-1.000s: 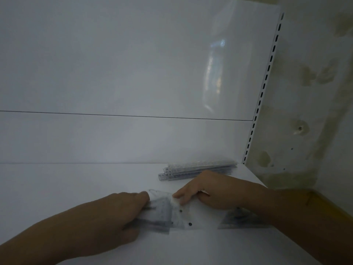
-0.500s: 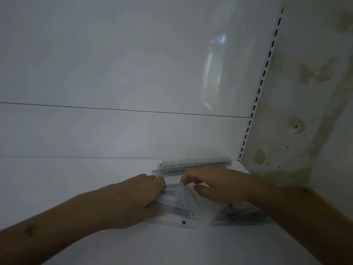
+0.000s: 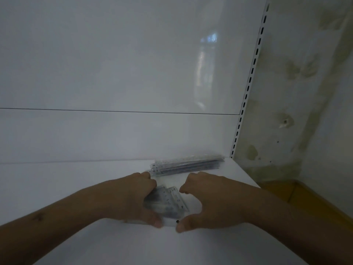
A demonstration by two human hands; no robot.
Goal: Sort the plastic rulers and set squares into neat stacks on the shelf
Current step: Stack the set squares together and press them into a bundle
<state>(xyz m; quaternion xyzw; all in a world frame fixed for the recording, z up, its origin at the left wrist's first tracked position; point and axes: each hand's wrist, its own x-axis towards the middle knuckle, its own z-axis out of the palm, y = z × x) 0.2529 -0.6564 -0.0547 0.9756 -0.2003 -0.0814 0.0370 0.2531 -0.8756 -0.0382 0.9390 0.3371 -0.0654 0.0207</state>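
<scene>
- Head view: the left hand (image 3: 131, 197) and the right hand (image 3: 210, 199) lie on the white shelf (image 3: 76, 188), cupped round a small pile of clear set squares (image 3: 168, 203) from either side.
- The left hand's fingers curl over the pile's left edge and cover that part of it; its thumb tip rests on the shelf at the pile's near edge.
- The right hand's fingers are curled, their tips next to the pile's upper right corner, and its thumb reaches to the near edge by a small dark dot; whether those fingers actually press the plastic is hard to make out.
- The pile is see-through and dim, so its count and exact outline cannot be read.
- Behind the hands, a stack of clear rulers (image 3: 187, 164) lies along the shelf's back, close to the white back panel (image 3: 114, 73); its left end sits just beyond the left knuckles.
- A slotted upright (image 3: 248, 87) ends the panel at the right, with a stained wall (image 3: 305, 92) past it.
- Both forearms are cut off by the lower frame edge.
</scene>
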